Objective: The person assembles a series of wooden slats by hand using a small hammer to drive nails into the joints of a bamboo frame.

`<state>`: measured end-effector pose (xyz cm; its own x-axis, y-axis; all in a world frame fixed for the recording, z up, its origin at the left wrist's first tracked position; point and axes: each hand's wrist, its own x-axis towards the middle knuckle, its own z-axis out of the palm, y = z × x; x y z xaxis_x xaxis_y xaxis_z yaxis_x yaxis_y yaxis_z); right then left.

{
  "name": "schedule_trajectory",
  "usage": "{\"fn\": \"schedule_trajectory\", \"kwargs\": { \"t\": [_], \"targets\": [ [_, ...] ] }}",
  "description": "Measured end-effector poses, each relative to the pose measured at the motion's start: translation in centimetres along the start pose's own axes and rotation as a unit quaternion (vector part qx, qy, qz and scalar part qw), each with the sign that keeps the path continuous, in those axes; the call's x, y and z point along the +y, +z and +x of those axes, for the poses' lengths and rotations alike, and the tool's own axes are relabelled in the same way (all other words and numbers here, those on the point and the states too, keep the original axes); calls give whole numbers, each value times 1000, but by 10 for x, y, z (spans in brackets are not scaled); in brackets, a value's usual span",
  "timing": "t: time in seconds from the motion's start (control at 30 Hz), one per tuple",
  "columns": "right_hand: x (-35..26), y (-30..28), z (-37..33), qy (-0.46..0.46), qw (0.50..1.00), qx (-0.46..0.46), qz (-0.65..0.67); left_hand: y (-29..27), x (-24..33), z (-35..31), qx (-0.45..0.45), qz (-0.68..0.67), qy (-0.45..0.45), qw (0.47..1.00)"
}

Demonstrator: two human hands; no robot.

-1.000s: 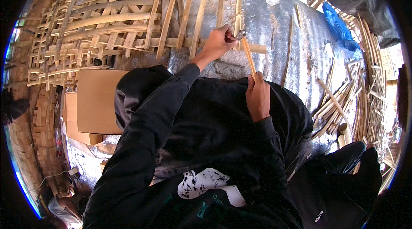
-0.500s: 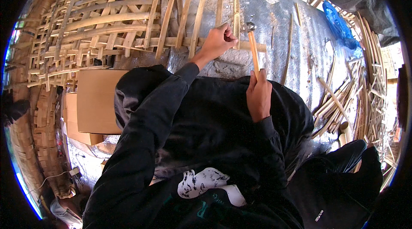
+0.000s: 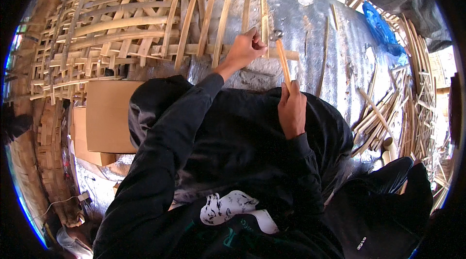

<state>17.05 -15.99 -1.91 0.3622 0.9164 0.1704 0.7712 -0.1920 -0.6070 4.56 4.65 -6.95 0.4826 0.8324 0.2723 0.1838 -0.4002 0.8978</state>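
Observation:
My right hand grips a hammer low on its wooden handle, with the dark metal head raised near the last upright slat. My left hand is closed in a pinch at that bamboo slat, over the place where it crosses a horizontal strip. Whatever sits between the left fingertips is too small to make out. Several more upright slats lie across the same strip to the left, spaced apart.
Finished-looking bamboo lattice is stacked at the far left. A cardboard box stands beside my left knee. Loose bamboo sticks pile up on the right, near a blue plastic bag. Silvery sheeting covers the ground.
The hammer head has tipped left, closer to the slat and my left fingertips. My left hand stays pinched at the same joint, and the whole view has shifted slightly.

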Motion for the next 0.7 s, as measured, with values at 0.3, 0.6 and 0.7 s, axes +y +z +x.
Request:
{"fn": "schedule_trajectory", "kwargs": {
  "t": [0.3,0.6,0.7],
  "targets": [
    [-3,-3,-1,8,1000,-12,0,0,-1,-1,-9,-18,-1,1000],
    [-11,-2,-6,26,999,-11,21,0,-1,-1,-5,-11,-4,1000],
    [-2,1,-6,18,1000,-14,9,-1,6,-1,-10,-19,-14,1000]
  ]
}}
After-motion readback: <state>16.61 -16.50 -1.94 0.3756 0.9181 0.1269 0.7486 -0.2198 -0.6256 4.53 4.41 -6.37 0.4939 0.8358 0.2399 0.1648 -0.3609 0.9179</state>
